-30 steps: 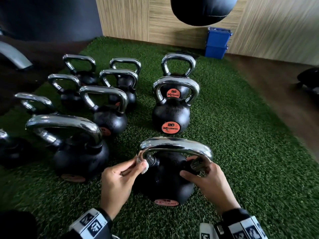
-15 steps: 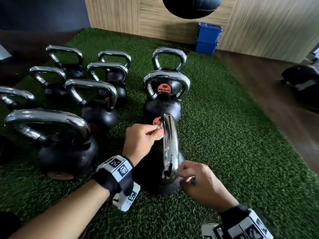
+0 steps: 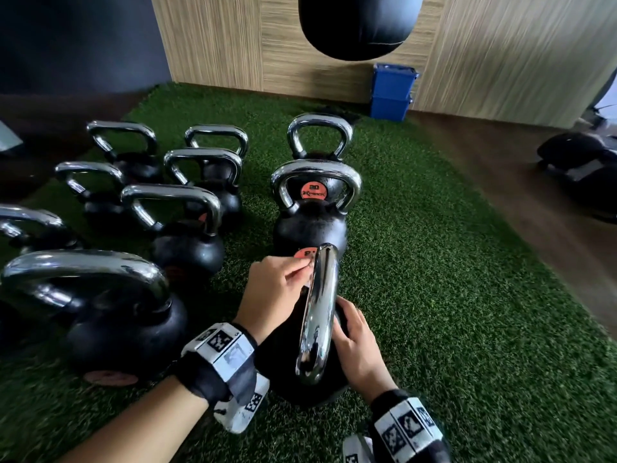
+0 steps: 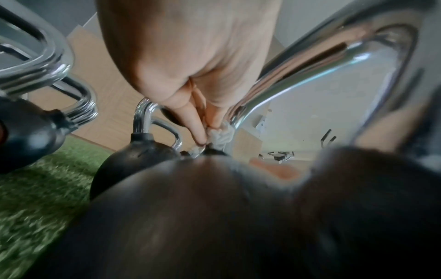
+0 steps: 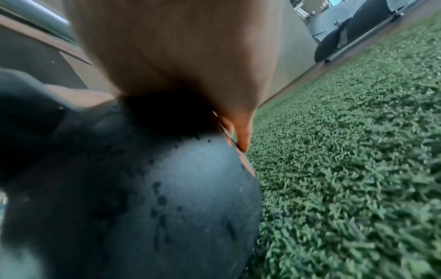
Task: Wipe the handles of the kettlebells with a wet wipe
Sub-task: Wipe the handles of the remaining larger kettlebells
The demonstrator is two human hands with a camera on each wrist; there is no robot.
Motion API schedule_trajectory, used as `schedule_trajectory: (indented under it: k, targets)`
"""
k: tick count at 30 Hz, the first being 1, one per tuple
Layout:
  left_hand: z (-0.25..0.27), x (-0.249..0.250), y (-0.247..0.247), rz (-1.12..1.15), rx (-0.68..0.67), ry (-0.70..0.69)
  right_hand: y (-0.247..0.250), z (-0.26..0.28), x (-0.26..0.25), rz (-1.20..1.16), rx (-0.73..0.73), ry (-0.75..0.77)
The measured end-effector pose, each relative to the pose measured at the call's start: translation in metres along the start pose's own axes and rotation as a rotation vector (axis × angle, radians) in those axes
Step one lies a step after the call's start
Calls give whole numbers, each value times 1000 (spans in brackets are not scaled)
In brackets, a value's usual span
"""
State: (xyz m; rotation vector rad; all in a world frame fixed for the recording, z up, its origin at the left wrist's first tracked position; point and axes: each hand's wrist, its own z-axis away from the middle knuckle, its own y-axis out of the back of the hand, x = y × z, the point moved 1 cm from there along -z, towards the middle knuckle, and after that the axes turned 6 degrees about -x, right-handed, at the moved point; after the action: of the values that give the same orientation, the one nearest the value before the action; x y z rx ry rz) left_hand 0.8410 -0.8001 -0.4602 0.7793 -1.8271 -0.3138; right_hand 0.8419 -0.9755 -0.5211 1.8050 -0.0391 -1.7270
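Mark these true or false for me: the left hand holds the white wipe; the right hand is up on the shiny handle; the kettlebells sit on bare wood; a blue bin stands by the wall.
1. The left hand pinches the wet wipe against the chrome handle of the nearest kettlebell. True.
2. The right hand grips the top of that handle. False: it rests on the black body, beside the handle.
3. The kettlebells stand on bare wooden floor. False: they stand on green turf.
4. A blue bin stands by the wooden wall. True.
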Motion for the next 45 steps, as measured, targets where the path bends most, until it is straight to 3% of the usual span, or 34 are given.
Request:
schedule_trajectory:
  k: [4,11,15,22,26,32,34,36,40,45]
  targets:
    - [-5,2,2,219,11,25,-2,-1,5,-57,41,15]
    - [-4,15,22,510,-108,110,-1,0,7,-85,45,33]
    - [5,29,44,360,-182,66,-1,-1,9,-91,51,45]
    - [10,42,50,536,-200,290,-1,-1,9,-79,44,42]
    - [22,42,63,689,-375,406,-2,0,7,-89,46,34]
    - [39,43,67,678,-392,375,-1,1,4,-107,41,44]
    - [47,41,70,650,-459,376,-2,2,3,-101,45,50]
    - [56,38,75,571,-523,309,-2,1,3,-93,52,52]
    - [71,36,74,554,-478,246,-2,0,2,-97,55,32]
    - [91,28,72,438,-537,181,-2,1,2,-96,49,29]
